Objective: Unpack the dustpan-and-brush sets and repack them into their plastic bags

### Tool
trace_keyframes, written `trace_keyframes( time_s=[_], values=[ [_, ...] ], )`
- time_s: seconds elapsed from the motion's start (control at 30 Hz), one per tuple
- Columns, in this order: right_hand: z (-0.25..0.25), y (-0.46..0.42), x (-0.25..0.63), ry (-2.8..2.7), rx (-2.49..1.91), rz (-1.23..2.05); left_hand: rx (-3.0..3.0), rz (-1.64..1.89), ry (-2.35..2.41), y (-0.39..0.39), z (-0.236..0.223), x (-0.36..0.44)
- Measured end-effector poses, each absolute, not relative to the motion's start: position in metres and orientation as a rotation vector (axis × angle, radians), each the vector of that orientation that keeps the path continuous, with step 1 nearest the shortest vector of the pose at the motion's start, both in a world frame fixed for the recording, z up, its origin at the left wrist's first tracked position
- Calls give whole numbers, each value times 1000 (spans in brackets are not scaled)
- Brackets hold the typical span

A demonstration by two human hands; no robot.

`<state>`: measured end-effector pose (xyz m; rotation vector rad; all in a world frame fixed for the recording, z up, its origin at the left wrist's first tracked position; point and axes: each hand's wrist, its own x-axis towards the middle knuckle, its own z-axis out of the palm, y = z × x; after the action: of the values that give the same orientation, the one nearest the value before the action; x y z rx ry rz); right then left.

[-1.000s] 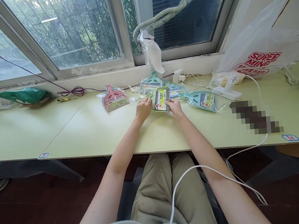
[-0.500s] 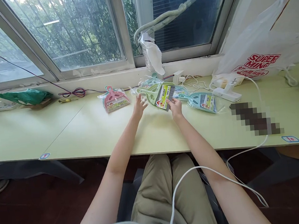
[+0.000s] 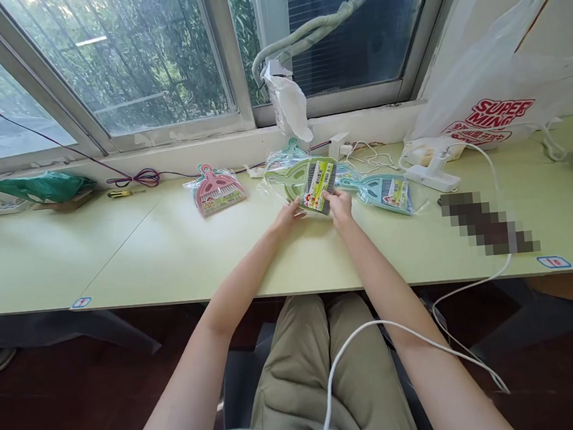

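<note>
A green mini dustpan and brush set with a yellow label is held up over the table between my two hands. My right hand pinches its lower right edge by the dark bristles. At the lower left edge, my left hand is closed on the set, its fingertips partly hidden. Just right of it lies a blue-green dustpan and brush set in clear wrap. A pink dustpan and brush set lies to the left. Behind the green one, another bluish set is partly covered.
The pale yellow-green table runs along a window. A white power strip with cables and a white plastic bag stand at right. A screwdriver, coiled wire and green bag lie at left. A white cable crosses my lap.
My left hand has moved right and down, from spread fingers beside the green set to a hold on its lower edge. The set has turned slightly more upright in my right hand.
</note>
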<state>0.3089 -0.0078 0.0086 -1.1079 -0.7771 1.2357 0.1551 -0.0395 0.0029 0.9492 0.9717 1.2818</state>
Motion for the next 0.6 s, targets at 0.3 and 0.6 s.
trace_keyframes(
  time_s=[0.3, 0.6],
  values=[
    [22, -11, 322, -834, -1010, 1547, 1129, 1291, 911, -50, 17, 152],
    [27, -24, 308, -777, -1040, 1396, 1133, 976, 832, -62, 16, 170]
  ],
)
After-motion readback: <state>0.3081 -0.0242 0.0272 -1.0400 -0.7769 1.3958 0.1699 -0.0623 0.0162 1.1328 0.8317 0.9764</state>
